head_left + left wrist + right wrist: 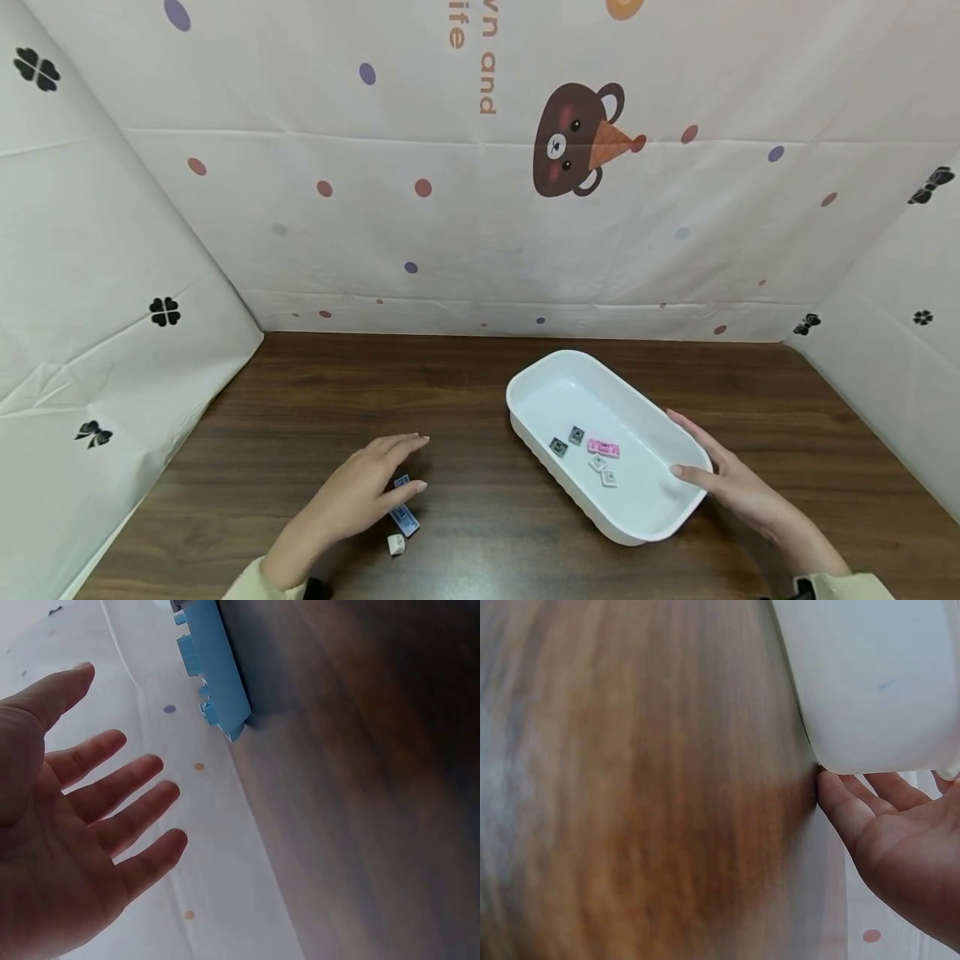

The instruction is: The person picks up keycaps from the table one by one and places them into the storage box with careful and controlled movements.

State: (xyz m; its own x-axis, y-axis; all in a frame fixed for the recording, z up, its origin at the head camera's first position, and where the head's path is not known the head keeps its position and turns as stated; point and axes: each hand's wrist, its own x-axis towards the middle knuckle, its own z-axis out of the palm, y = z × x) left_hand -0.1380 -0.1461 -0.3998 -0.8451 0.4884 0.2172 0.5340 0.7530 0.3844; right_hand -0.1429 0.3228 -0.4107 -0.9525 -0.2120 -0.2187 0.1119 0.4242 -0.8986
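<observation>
My left hand [358, 492] hovers at the left part of the table, fingers extended and apart, holding nothing. Partly beneath its thumb lies a blue oblong piece [405, 521] with pale lettering; the left wrist view shows the blue piece [217, 667] with small raised bits along one side. A small white block [396, 544] sits just in front of it. My right hand [731, 483] grips the right end of a white rectangular tub [652, 417], thumb over the rim and fingers along the outer wall. In the right wrist view, fingers [847, 806] reach under the tub's lower edge.
Inside the tub lie a pink oblong piece [603, 448], two dark square pieces, the nearer one [558, 447] by the wall, and two small white pieces, one [608, 478] lower down. A printed white cloth [450, 233] walls the brown wooden table [375, 375] at the back and sides.
</observation>
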